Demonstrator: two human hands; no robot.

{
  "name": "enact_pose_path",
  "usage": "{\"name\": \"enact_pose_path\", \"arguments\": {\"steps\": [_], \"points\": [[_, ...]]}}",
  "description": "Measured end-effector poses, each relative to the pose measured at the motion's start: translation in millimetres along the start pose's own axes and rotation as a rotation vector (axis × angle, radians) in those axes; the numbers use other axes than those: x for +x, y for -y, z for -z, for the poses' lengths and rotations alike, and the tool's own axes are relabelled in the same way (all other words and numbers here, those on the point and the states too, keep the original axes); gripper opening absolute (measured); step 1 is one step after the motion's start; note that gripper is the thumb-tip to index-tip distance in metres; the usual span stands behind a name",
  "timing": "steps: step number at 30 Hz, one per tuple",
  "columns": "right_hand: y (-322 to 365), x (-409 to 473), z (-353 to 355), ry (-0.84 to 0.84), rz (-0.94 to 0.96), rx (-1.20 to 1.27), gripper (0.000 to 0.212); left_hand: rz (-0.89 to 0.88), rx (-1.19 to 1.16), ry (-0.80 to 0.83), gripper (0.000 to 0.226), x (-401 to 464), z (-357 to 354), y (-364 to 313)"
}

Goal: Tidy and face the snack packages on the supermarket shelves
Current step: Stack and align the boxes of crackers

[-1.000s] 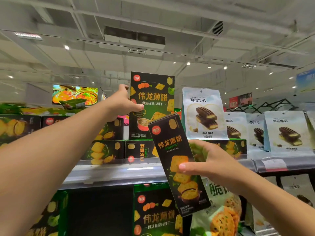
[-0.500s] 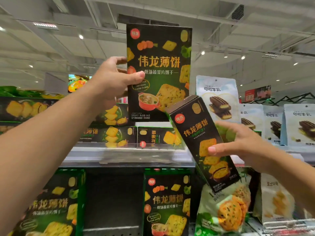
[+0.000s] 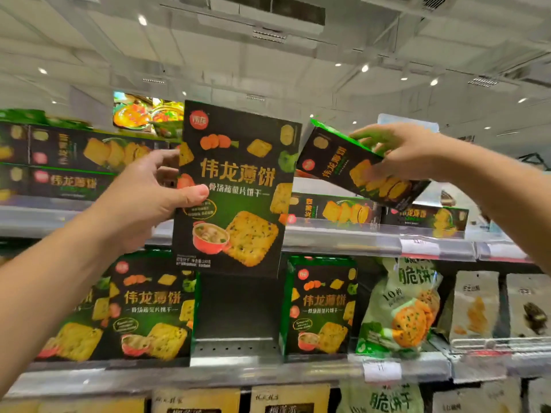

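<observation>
Where printed 伟龙薄饼, two boxes: large box, narrow box.

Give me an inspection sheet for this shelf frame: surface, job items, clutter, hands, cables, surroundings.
Surface: grey metal middle shelf has an open gap between standing boxes.
Job's things: large black-and-green cracker box, upright, held in front of that gap; narrow black cracker box, tilted, above the upper shelf's flat-lying boxes.
Clutter: pale green biscuit bag leans at the right.
Grippers: left hand grips the large box; right hand grips the narrow one.
Cables: nothing seen.
Surroundings: white ceiling with spotlights.
</observation>
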State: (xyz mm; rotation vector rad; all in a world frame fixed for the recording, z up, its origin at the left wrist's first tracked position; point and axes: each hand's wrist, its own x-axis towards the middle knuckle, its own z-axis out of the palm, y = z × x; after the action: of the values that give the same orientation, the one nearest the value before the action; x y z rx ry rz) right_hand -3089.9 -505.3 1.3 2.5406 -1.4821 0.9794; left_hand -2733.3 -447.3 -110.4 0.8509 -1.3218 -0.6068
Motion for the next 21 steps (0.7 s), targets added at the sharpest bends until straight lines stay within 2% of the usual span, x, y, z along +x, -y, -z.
{"name": "enact_pose_path", "arguments": {"steps": [3, 5, 10, 14, 16, 21], "points": [[13.8, 15.5, -11.5, -0.008, 0.030, -0.335, 0.067, 0.003, 0.043, -0.027, 0.057, -14.1, 3.5, 19.4], [15.8, 23.7, -19.4, -0.013, 0.049, -0.444, 0.064, 0.015, 0.068, -0.045, 0.053, -20.5, 4.7, 28.7], [14.5, 46.0, -26.8, 0.038, 0.050, -0.506, 0.074, 0.023, 0.058, -0.026, 0.057, -29.1, 11.1, 39.2], [13.7, 56.1, -27.9, 0.084, 0.076, -0.569, 0.066, 0.044, 0.077, -0.045, 0.075, -30.9, 16.2, 46.1], [11.8, 59.4, -28.5, 0.095, 0.096, -0.573, 0.060, 0.041, 0.073, -0.044, 0.071, -32.7, 16.0, 47.6], [5.5, 69.9, -34.7, 0.094, 0.050, -0.528, 0.065, 0.031, 0.048, -0.047, 0.062, -35.6, 12.3, 52.8]]}}
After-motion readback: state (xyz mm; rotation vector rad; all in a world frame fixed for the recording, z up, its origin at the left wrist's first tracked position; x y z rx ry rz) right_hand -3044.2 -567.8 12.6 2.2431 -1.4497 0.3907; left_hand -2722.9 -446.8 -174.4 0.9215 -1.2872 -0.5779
